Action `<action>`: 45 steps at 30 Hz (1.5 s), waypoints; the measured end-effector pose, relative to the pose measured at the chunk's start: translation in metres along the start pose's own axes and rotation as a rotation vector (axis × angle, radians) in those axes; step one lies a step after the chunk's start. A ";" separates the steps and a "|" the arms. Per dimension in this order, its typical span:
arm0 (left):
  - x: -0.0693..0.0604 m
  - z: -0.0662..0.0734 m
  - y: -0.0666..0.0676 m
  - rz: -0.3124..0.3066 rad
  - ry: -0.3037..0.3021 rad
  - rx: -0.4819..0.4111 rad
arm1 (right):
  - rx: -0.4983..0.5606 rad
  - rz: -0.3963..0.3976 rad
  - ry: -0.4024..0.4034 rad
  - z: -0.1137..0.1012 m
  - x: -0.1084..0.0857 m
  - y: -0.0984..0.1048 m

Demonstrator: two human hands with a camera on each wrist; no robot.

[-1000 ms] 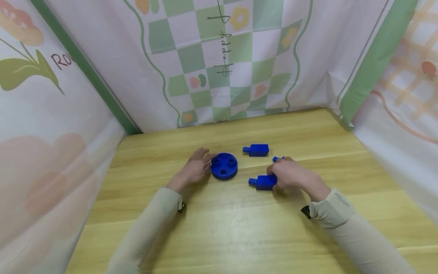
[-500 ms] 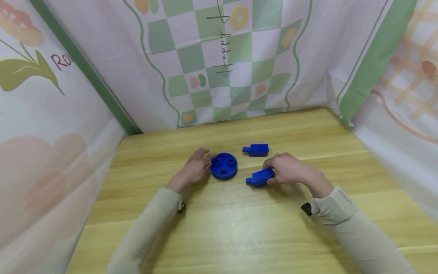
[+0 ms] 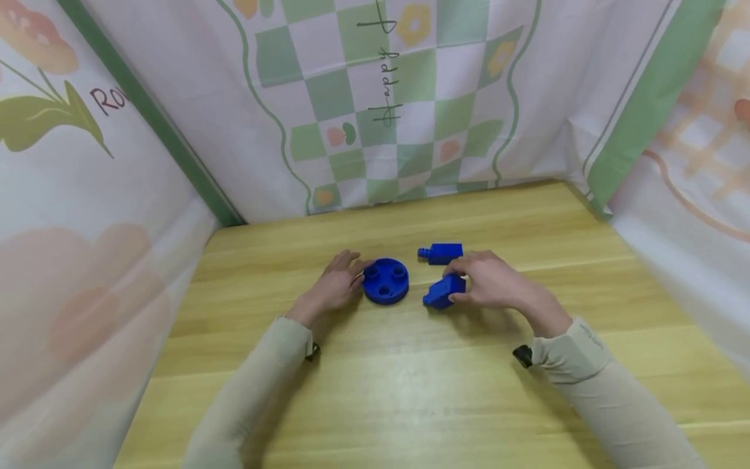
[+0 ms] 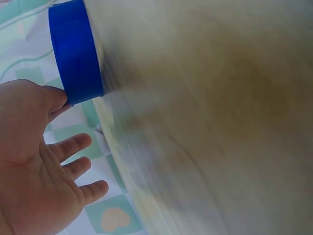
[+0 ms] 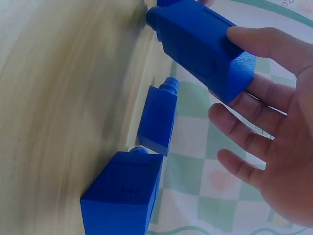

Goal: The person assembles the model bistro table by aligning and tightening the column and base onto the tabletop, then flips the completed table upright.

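The left hand (image 3: 331,286) is at the left edge of a round blue disc (image 3: 385,296) with round sockets. In the left wrist view its thumb and a finger pinch the rim of the disc (image 4: 78,56), while the other fingers are spread. A blue block (image 3: 448,291) with a knobbed end is pinched by the right hand (image 3: 498,283), knob toward the disc but apart from it. The right wrist view shows this block (image 5: 205,49) tilted in the fingers of the right hand (image 5: 279,122).
A second blue block (image 3: 446,253) lies behind the held one. Another block (image 5: 122,191) shows in the right wrist view; the right hand hides it in the head view. Printed cloth (image 3: 328,58) hangs around the back and sides of the wooden table (image 3: 375,391).
The right hand has closed on the near block, lifted it and brought it slightly back and left, tilting it. The left hand and disc stay together; the head view has shifted slightly.
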State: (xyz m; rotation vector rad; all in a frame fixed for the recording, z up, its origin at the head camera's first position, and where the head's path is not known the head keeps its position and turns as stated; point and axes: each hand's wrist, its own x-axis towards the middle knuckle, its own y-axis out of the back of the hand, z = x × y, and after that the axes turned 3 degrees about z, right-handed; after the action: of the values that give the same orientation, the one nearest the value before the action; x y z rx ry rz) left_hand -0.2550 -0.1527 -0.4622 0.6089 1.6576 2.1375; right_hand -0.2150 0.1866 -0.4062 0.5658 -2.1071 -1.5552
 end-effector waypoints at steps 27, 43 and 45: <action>-0.001 -0.001 -0.003 -0.009 -0.002 0.004 | 0.054 0.127 -0.051 -0.017 0.019 0.010; -0.001 0.000 -0.003 -0.040 0.025 0.026 | 0.084 0.166 0.008 -0.038 0.034 0.000; -0.002 0.001 -0.003 -0.045 0.035 0.021 | 0.088 0.179 0.014 -0.041 0.037 -0.001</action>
State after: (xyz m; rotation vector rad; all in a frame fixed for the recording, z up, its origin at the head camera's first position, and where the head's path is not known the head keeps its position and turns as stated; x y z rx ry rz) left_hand -0.2530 -0.1524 -0.4649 0.5378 1.6977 2.1128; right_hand -0.2213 0.1334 -0.3922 0.4036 -2.1597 -1.3629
